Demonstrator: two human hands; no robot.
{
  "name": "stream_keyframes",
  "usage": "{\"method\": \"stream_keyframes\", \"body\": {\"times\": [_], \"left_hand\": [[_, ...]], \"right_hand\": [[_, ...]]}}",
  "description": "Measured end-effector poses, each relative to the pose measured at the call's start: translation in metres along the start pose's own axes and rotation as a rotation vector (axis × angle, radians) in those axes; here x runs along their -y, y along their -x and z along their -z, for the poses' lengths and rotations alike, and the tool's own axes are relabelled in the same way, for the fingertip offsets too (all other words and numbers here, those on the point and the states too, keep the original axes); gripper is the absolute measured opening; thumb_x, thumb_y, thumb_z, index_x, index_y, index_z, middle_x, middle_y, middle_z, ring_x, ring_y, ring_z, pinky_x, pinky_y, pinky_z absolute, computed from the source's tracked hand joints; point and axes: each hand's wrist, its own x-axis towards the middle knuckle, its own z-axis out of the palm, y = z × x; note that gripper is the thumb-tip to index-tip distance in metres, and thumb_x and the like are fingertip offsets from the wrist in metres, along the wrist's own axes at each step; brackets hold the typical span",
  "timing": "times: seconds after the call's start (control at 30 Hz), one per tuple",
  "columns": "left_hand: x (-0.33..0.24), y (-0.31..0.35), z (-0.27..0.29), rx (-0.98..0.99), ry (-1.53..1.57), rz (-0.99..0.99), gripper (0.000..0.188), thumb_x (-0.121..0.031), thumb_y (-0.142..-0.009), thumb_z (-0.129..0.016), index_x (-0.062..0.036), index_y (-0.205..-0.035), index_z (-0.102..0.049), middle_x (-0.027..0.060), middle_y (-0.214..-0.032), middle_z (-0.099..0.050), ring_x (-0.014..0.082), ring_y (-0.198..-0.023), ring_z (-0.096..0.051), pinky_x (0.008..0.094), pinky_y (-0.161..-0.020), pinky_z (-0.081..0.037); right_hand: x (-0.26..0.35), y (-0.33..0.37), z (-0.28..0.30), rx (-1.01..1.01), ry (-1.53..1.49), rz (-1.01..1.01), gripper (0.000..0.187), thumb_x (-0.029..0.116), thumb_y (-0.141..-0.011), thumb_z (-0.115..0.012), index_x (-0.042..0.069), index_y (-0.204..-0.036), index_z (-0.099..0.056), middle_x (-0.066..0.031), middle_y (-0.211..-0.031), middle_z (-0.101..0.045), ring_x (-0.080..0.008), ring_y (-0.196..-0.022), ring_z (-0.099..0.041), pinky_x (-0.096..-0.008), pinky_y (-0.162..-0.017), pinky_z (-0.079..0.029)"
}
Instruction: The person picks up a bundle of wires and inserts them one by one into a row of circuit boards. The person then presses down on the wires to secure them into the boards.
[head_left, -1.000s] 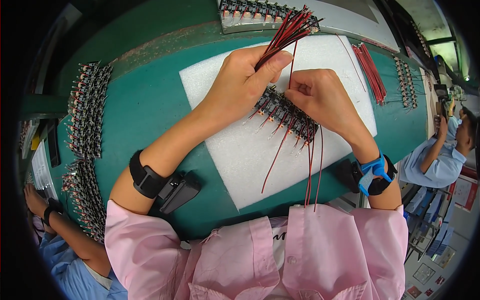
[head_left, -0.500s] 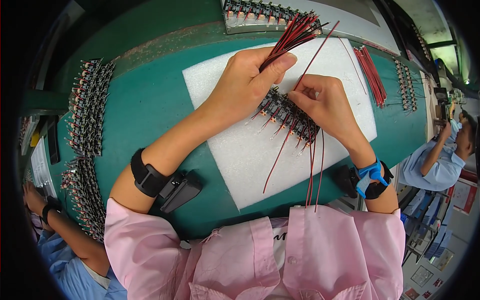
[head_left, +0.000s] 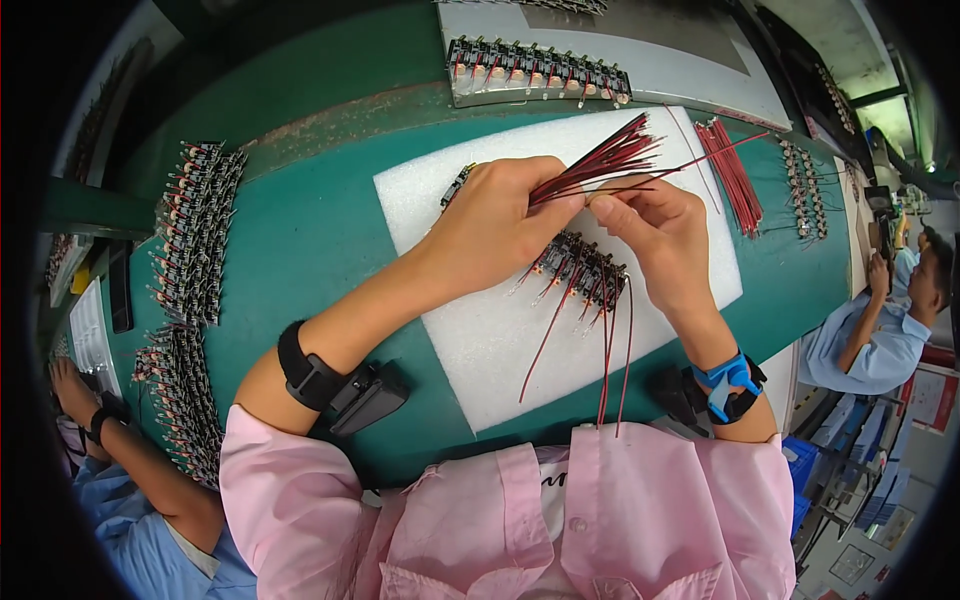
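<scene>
My left hand (head_left: 505, 225) is closed around a fanned bundle of red and black wires (head_left: 615, 155), its loose ends toward the upper right. Close beside its fingertips, my right hand (head_left: 662, 240) pinches at a single dark red wire (head_left: 715, 153), which sticks out past the bundle. Under both hands a row of small circuit boards (head_left: 583, 272) lies on a white foam sheet (head_left: 455, 360). Several long red wires (head_left: 606, 370) trail from the row toward me. My left hand covers the middle of the row; one far end (head_left: 457, 187) shows beyond it.
Rows of assembled boards (head_left: 190, 250) lie at the left of the green table (head_left: 300, 240). Another board row (head_left: 540, 72) rests on a metal ledge behind. Red wires (head_left: 730, 180) and small parts (head_left: 803, 190) lie at right. Co-workers (head_left: 860, 330) sit on both sides.
My right hand has risen from the boards to my left fingertips. The wire it holds has swung from steep to nearly level. The view has shifted slightly.
</scene>
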Motion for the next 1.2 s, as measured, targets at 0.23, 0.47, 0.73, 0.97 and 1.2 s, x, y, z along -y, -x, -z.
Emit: {"method": "stream_keyframes", "body": {"times": [0.23,0.47,0.73,0.97,1.2], "left_hand": [[-0.014,-0.002,-0.002,0.008,0.034,0.014,0.015,-0.01,-0.073,-0.054,0.0044,-0.07,-0.051,0.0128,-0.052,-0.047,0.0177,-0.045,-0.041,0.0304,-0.046,-0.035],[-0.007,-0.003,-0.002,0.029,-0.066,-0.042,0.013,-0.008,-0.072,-0.053,0.0046,-0.07,-0.052,0.0133,-0.052,-0.047,0.0188,-0.044,-0.041,0.0301,-0.045,-0.035],[0.009,-0.001,-0.005,0.02,-0.138,-0.088,0.016,-0.01,-0.073,-0.054,0.0048,-0.069,-0.05,0.0121,-0.05,-0.044,0.0164,-0.044,-0.039,0.0308,-0.044,-0.033],[0.019,-0.004,0.0,-0.131,0.125,0.039,0.03,-0.026,-0.08,-0.052,0.0024,-0.068,-0.053,0.0018,-0.05,-0.04,0.0073,-0.048,-0.034,0.0256,-0.044,-0.029],[0.031,-0.001,0.002,-0.114,0.106,0.01,0.035,-0.031,-0.081,-0.049,0.0011,-0.067,-0.054,0.0002,-0.05,-0.039,0.007,-0.048,-0.033,0.0242,-0.044,-0.027]], "right_hand": [[0.001,-0.002,0.003,-0.028,0.062,0.045,0.014,0.006,-0.072,-0.063,-0.002,-0.082,-0.06,-0.0039,-0.072,-0.059,-0.007,-0.064,-0.051,-0.0197,-0.058,-0.041],[0.009,-0.001,0.007,0.02,0.211,-0.053,0.014,0.001,-0.07,-0.059,-0.004,-0.083,-0.06,-0.0056,-0.075,-0.06,-0.0083,-0.066,-0.053,-0.0197,-0.062,-0.042],[-0.021,-0.006,-0.001,0.023,0.046,0.064,0.009,0.002,-0.069,-0.058,-0.004,-0.076,-0.059,-0.0028,-0.068,-0.057,-0.0059,-0.061,-0.05,-0.0186,-0.057,-0.039],[-0.043,-0.015,-0.002,0.131,0.285,-0.093,0.009,0.002,-0.07,-0.057,-0.001,-0.063,-0.052,0.0031,-0.056,-0.048,-0.002,-0.053,-0.041,-0.0175,-0.048,-0.032],[-0.049,-0.014,-0.009,0.17,0.33,-0.073,0.011,0.002,-0.07,-0.058,-0.001,-0.061,-0.051,0.0039,-0.056,-0.047,-0.001,-0.052,-0.039,-0.0167,-0.046,-0.03]]}}
